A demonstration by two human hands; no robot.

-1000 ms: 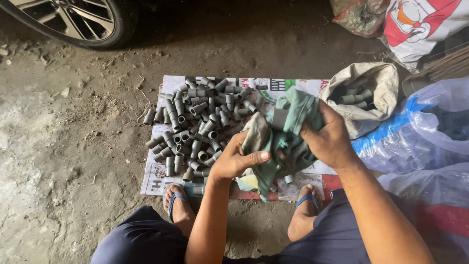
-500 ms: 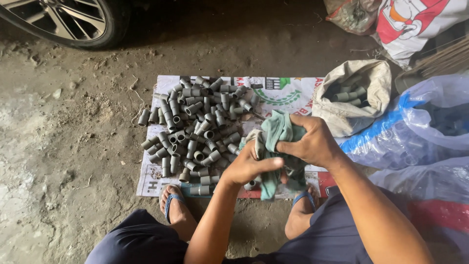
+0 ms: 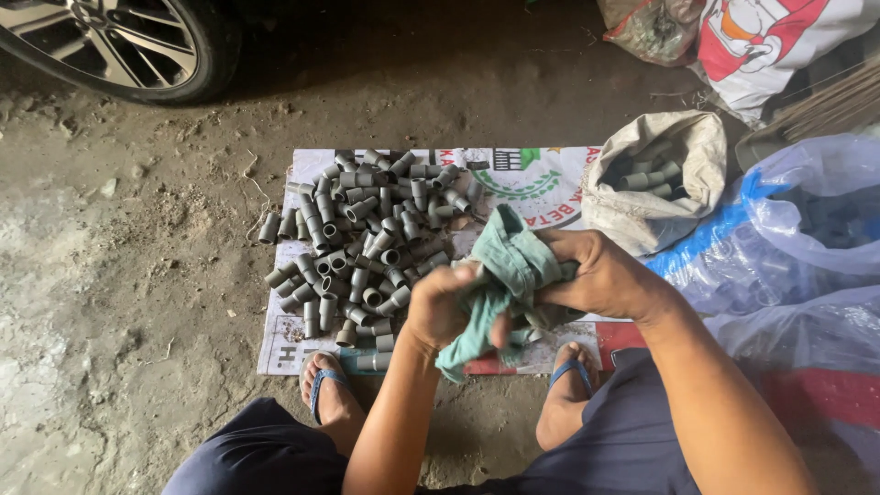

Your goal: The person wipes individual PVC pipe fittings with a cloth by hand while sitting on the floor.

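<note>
Since a moment ago, the green rag (image 3: pixel 507 275) is bunched tighter between both hands — left hand (image 3: pixel 442 307) and right hand (image 3: pixel 600 275) are clenched on it, just beside the heap of grey pipe fittings (image 3: pixel 367 247). More fittings are left in the sack (image 3: pixel 646 179) beyond the heap.

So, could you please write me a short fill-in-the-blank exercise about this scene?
1. Both hands, the left hand and the right hand, grip a crumpled ____ cloth.
2. The grey pipe fittings lie heaped on a printed ____.
3. More fittings sit inside an open ____.
4. A car ____ stands at top left.

Missing words: green; banner; sack; wheel
</note>
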